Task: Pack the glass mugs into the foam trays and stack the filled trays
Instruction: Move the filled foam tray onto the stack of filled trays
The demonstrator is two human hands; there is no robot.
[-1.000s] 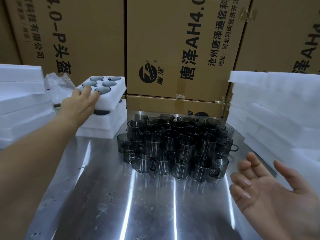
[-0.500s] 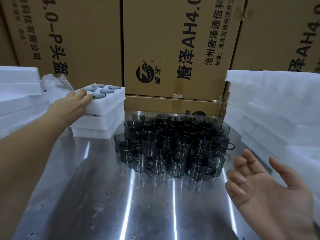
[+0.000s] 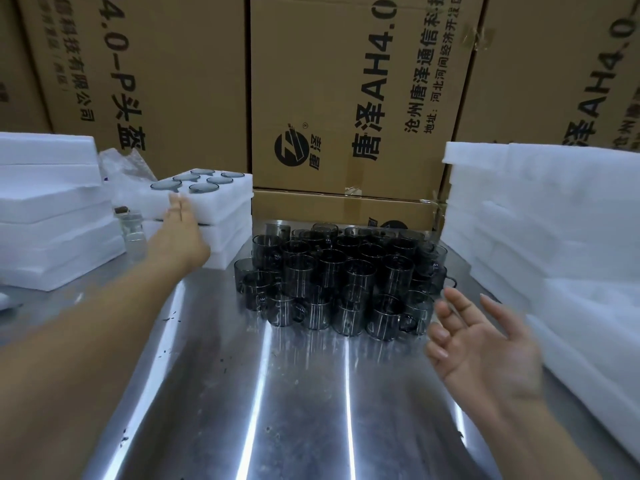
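A cluster of several dark glass mugs (image 3: 341,275) stands in the middle of the steel table (image 3: 277,393). At the back left a white foam tray (image 3: 221,199) filled with mugs lies on top of a low stack of foam trays (image 3: 228,237). My left hand (image 3: 180,233) reaches out with straight fingers touching the near side of that top tray. At the lower right my right hand (image 3: 485,348) hovers over the table, palm up and fingers spread, holding nothing.
Tall piles of white foam stand at the right (image 3: 554,237) and far left (image 3: 52,209). A small clear jar (image 3: 131,226) and crumpled plastic (image 3: 121,164) sit between the left piles. Large cardboard boxes (image 3: 346,98) wall off the back of the table.
The filled tray has come down level onto the stack. My left hand has slid from the tray's top edge to its near side. My right hand has stayed open at the right.
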